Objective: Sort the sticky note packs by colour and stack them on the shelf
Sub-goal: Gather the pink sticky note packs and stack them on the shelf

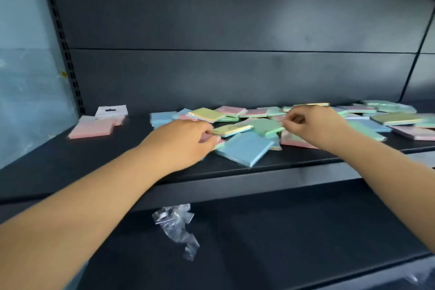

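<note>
A loose heap of sticky note packs in pink, blue, green and yellow spreads over the middle and right of the dark shelf [98,162]. My left hand [186,139] reaches into the heap's left side, its fingers curled against a yellow pack [231,130]; whether it grips the pack is unclear. My right hand [313,125] pinches the edge of a green pack [266,126] with thumb and fingertips. A large blue pack [244,149] lies in front, near the shelf's edge. At the left a small pile of pink packs [93,128] lies apart, with a white header card [111,110] on it.
A crumpled clear plastic wrapper [176,226] lies on the lower shelf [282,231]. The shelf's dark back panel [235,30] rises behind the packs. A perforated upright post [63,37] and a bluish wall [23,77] close off the left side.
</note>
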Motion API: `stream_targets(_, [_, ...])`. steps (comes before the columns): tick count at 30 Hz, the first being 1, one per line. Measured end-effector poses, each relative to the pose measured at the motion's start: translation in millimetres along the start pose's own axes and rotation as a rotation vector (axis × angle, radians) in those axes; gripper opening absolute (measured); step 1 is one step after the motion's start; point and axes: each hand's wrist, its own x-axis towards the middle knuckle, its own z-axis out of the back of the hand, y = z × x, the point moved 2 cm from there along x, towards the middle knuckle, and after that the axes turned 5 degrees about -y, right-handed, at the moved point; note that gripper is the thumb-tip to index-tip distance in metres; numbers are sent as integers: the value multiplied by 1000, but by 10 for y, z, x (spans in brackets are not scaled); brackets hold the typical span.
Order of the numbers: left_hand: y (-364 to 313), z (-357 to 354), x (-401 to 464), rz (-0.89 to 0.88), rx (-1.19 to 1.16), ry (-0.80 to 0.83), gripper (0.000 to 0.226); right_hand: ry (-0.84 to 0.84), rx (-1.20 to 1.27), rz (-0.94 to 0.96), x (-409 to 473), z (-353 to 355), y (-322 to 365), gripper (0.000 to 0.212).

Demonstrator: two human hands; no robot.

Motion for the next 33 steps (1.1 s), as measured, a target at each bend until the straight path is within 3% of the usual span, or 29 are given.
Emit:
stream_targets(8, [-820,-404,174,65,14,5,42,74,26,19,-190,43,-711,27])
stream_targets(11, [-997,-487,284,7,130,-82,43,95,44,25,-188,67,-946,27])
stream_targets(15, [-1306,-609,508,-87,14,-112,40,163,57,75,-58,62,-1195,29])
stream_targets(19, [-1502,-843,751,-222,113,-130,75,303,59,190,144,-34,-1359,49])
stream_targets(23, [-1494,-890,747,-231,160,-135,97,448,-23,264,421,-125,-1415,51])
stream_targets(29, [-1607,-900,734,-243,-146,-103,77,571,176,230,704,-281,-1530,54])
stream_targets(33, [-1615,-921,730,-169,-377,-100,53,451,264,391,636,-153,-1567,48])
